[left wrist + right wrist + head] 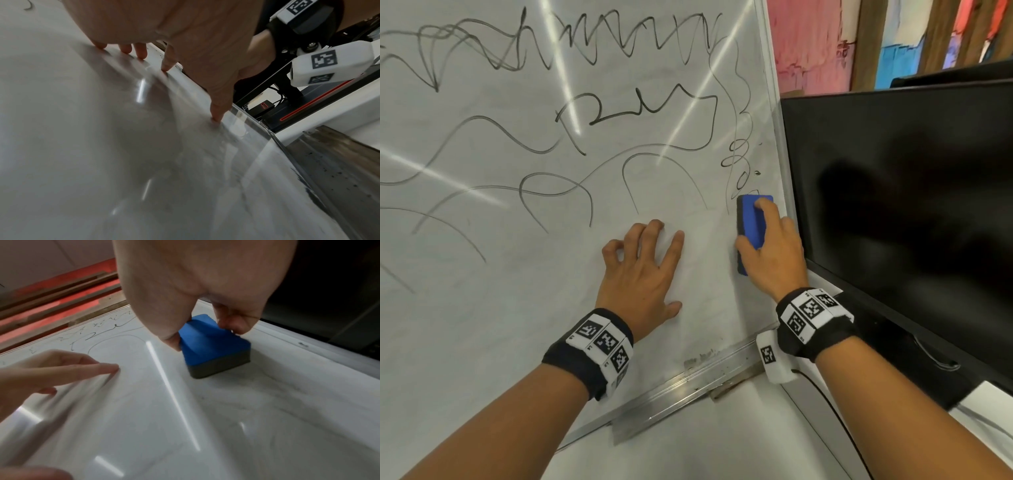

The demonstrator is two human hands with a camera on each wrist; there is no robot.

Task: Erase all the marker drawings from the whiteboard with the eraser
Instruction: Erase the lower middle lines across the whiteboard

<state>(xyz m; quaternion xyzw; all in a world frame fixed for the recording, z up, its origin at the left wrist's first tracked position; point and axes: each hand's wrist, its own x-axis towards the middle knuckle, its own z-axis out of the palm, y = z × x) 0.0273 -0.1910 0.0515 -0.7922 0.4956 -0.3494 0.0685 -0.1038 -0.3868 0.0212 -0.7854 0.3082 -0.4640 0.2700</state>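
the whiteboard is covered with black marker drawings above and to the left of both hands, while the patch under them is wiped pale. a dark monitor is seen just right of the right hand. the left hand is braced on the board by its fingertips, nothing held. the blue eraser is gripped between the right hand's thumb and fingers, its grey felt pressed flat to the board.

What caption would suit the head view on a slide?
Right hand presses eraser on scribbled whiteboard; left hand braces it.
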